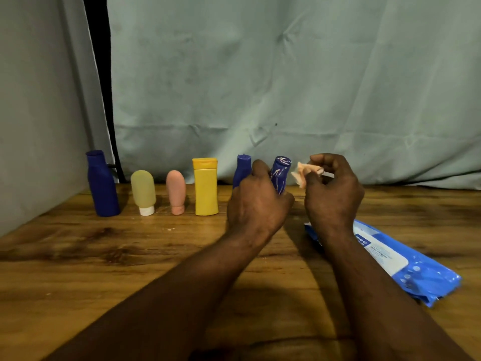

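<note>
My left hand [256, 201] grips a blue bottle [279, 173] streaked with white smears, holding it tilted above the wooden table [104, 256]. Just right of the bottle's top, my right hand [331, 191] pinches a crumpled pale wipe [302, 174]. The wipe is close to the bottle but apart from it. Another blue bottle [242, 169] stands right behind my left hand, partly hidden by it.
A row stands at the back of the table: a tall blue bottle [102, 183], a yellow-green tube [143, 191], a pink tube [176, 191], a yellow bottle [206, 186]. A blue wet-wipes pack [406, 264] lies at the right. A grey-green curtain [260, 74] hangs behind.
</note>
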